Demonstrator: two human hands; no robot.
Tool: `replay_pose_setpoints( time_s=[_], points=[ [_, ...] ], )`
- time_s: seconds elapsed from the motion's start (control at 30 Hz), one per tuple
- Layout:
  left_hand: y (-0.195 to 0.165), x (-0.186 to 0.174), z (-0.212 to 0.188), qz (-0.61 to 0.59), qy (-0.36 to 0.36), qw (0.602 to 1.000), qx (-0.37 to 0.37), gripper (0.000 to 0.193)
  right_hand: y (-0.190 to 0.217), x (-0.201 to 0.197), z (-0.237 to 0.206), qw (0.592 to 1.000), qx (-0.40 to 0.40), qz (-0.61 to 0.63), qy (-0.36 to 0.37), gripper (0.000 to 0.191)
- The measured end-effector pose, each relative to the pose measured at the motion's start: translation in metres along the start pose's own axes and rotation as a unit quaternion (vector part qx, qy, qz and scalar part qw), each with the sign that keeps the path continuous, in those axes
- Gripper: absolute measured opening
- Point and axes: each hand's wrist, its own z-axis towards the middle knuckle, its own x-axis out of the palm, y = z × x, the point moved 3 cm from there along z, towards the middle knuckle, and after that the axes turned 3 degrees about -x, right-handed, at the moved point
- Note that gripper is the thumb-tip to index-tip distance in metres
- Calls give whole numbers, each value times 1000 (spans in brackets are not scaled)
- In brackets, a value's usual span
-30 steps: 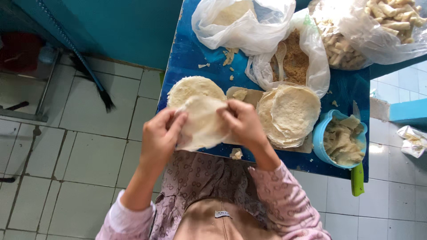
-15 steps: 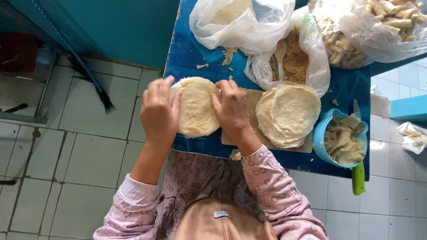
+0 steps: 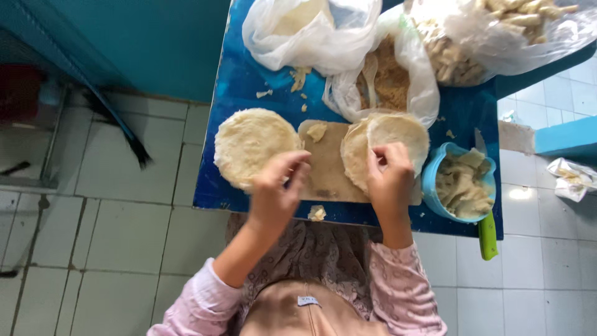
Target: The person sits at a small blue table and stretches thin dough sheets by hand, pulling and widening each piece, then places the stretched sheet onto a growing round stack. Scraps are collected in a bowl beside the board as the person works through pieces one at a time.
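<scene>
Head view: left hand point(image 3: 277, 190) hovering at the tabletop's point(image 3: 249, 81) near edge, fingers loosely curled, holding nothing I can see, just beside the left wrapper stack point(image 3: 252, 144). Right hand point(image 3: 388, 177) resting on the right stack point(image 3: 382, 146), fingertips pinching its top sheet. Board point(image 3: 326, 168) lying between the stacks. Blue bowl point(image 3: 460, 183) sitting at the near right corner. Bags point(image 3: 311, 34) crowding the far edge.
</scene>
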Motion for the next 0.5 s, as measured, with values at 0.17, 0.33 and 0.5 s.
replay_pose_setpoints(
  time_s=[0.17,0.33,0.5],
  points=[
    [10,59,-14,-175,121,976,-41,38,-13,-7,-21,913,207,349,48,11],
    [42,90,-19,-451,147,854,-214,35,8,-5,-28,895,125,408,133,15],
    [53,74,-18,-512,109,809,-268,35,29,-29,-32,964,-30,243,105,17]
  ],
)
